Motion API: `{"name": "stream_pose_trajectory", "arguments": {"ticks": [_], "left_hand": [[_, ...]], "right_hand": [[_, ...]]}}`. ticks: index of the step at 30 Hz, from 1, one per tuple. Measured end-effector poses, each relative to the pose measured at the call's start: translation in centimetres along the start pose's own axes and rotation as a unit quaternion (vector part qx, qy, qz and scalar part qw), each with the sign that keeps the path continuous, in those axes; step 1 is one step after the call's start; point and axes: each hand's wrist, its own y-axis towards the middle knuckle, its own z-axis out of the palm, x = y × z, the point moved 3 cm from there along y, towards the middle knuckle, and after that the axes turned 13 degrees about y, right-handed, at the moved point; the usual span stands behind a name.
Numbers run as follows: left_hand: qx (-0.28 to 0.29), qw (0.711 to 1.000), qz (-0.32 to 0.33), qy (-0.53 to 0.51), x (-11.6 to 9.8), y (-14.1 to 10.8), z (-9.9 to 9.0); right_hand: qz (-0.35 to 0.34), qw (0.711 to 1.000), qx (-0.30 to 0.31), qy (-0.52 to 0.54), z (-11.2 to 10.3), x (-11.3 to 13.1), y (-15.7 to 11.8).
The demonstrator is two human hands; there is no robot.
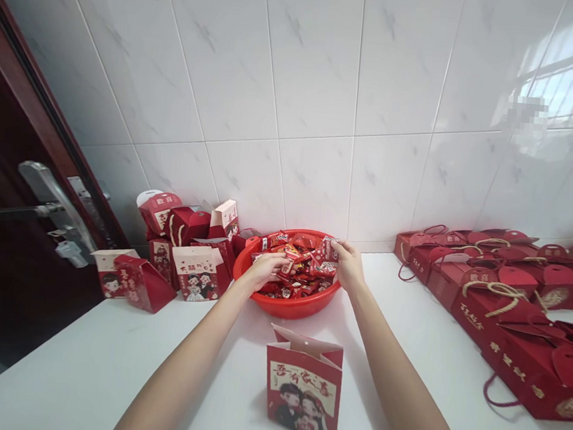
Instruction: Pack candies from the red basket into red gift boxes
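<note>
A red plastic basin (298, 308) full of small wrapped candies (305, 287) stands on the white table against the wall. My left hand (265, 271) reaches over its left rim, fingers closed on a small red candy packet (286, 267). At the right rim, my right hand (350, 267) pinches a red packet with a pale patterned edge (330, 249) between thumb and fingers. Between my forearms, nearer to me, a red paper gift box (302, 397) stands upright with its top open. A cartoon couple is printed on its front. What lies inside it is hidden.
Several red and cream gift boxes (196, 274) cluster left of the basin. Rows of closed red boxes with cord handles (489, 306) fill the table's right side. A dark door with a metal handle (50, 194) is at the left, and a tiled wall (318, 77) rises behind.
</note>
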Motion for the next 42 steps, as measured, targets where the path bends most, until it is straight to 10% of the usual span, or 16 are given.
{"name": "stream_pose_trajectory", "arguments": {"ticks": [23,42], "left_hand": [[-0.076,0.98,0.18,0.022,-0.6,-0.1,0.0],[-0.106,0.952,0.27,0.099,-4.1,-12.4,1.4]], "right_hand": [[0.111,0.992,0.043,0.031,0.7,0.7,-0.9],[0.201,0.962,0.175,-0.056,6.9,6.4,-9.9]]}}
